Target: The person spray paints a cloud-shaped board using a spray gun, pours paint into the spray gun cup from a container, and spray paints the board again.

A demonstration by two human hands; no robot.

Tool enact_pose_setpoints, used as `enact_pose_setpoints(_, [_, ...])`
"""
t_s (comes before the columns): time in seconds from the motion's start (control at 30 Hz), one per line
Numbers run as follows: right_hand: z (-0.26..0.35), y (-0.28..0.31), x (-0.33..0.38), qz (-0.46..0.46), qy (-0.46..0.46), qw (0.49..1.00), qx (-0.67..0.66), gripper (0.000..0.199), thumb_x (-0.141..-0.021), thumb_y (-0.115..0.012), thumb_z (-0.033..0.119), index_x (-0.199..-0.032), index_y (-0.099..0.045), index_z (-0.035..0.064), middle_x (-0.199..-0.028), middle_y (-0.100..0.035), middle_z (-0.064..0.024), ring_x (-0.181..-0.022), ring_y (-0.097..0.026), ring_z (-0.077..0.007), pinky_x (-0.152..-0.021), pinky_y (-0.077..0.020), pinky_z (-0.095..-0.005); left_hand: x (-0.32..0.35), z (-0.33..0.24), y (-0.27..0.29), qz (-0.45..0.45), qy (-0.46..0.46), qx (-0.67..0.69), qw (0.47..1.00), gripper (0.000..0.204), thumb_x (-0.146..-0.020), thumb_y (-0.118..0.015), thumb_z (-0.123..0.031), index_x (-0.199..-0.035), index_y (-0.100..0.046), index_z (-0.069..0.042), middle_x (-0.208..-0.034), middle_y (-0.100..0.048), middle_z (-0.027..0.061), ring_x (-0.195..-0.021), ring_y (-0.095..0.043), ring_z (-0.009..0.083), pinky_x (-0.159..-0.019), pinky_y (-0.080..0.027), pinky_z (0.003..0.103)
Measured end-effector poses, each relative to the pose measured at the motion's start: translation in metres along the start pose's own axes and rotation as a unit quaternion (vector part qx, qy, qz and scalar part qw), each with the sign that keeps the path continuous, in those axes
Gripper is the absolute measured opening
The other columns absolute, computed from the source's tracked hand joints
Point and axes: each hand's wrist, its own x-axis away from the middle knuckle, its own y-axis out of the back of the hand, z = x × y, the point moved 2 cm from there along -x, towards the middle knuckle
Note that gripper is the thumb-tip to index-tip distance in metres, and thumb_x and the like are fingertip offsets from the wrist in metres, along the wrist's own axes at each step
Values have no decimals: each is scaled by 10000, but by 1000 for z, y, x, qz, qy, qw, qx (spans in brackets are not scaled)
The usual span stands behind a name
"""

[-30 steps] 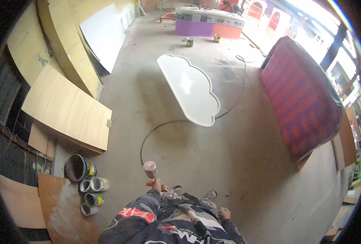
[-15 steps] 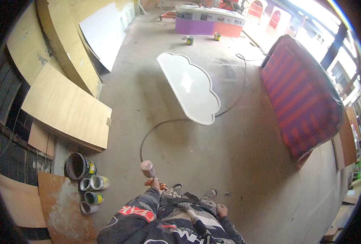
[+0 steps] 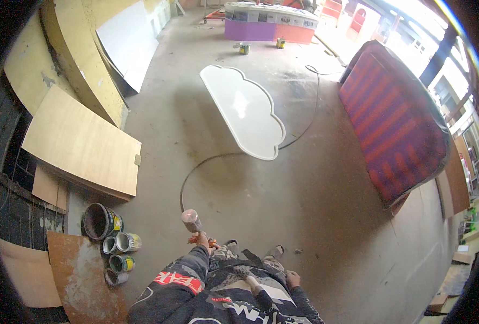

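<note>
My left hand (image 3: 202, 240) is wrapped round the handle of a spray gun (image 3: 211, 243), which has a paint-spattered cup (image 3: 191, 220) on top. A dark hose (image 3: 196, 168) runs from beside the gun across the floor. My right hand (image 3: 292, 279) hangs low at my right side, its fingers curled, with nothing seen in them. Ahead of me is a white cloud-shaped panel (image 3: 245, 116) with a raised, scalloped rim and a glossy patch of light in its middle. What supports it underneath is hidden. The gun is well apart from the panel.
Open paint cans (image 3: 122, 263) and a larger bucket (image 3: 101, 220) stand at the left, near leaning wooden boards (image 3: 85, 146). A red-and-purple striped piece (image 3: 393, 127) stands at the right. Farther off are two small cans (image 3: 244, 48) and a purple-and-coral counter (image 3: 250, 29).
The whole scene has slid slightly left and up in the view. The spray gun stays in my left hand, and my right hand still hangs at my side.
</note>
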Motion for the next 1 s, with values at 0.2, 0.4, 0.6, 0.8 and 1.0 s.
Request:
enact_pose_setpoints(0.2, [9, 0, -12, -27, 32, 998, 47, 244, -792, -548, 79, -950, -686, -46, -940, -695, -127, -869, -635, -191, -809, -491, -296, -14, 7, -17, 11, 34, 12, 999, 705, -848, -510, -530, -1408, -258, -182, -1422, -344, 95, -1290, -352, 391, -1001, -300, 658])
enact_pose_setpoints(0.4, [-15, 3, -59, -10, 24, 999, 35, 224, -808, -556, 89, -942, -682, -39, -928, -689, -116, -842, -628, -187, -774, -494, -296, -18, 12, -28, 17, -19, -10, 1000, 606, -857, -479, -484, -1344, -292, -175, -1357, -357, 137, -1215, -398, 407, -1010, -314, 625])
enact_pose_setpoints(0.6, [-12, -9, -69, -2, 24, 999, 35, 228, -816, -562, 98, -960, -677, -36, -909, -686, -109, -808, -624, -181, -745, -497, -302, -48, 13, -25, -15, -29, 4, 999, 542, -872, -479, -469, -1297, -332, -166, -1265, -424, 117, -1102, -475, 379, -960, -316, 692])
enact_pose_setpoints(0.8, [1, -26, -67, 7, 26, 998, 61, 257, -788, -549, 96, -965, -683, -35, -901, -689, -104, -803, -627, -178, -749, -494, -285, -101, 12, -1, 50, -10, -3, 999, 601, -841, -498, -521, -1293, -340, -159, -1243, -449, 138, -1077, -493, 387, -977, -338, 647])
enact_pose_setpoints(1.0, [-29, -36, -89, -25, 37, 997, 65, 269, -784, -542, 101, -967, -685, -34, -888, -689, -99, -787, -627, -171, -735, -491, -274, -81, 10, -23, -40, -27, -3, 999, 711, -818, -508, -559, -1353, -298, -142, -1333, -383, 168, -1188, -430, 402, -1005, -322, 628])
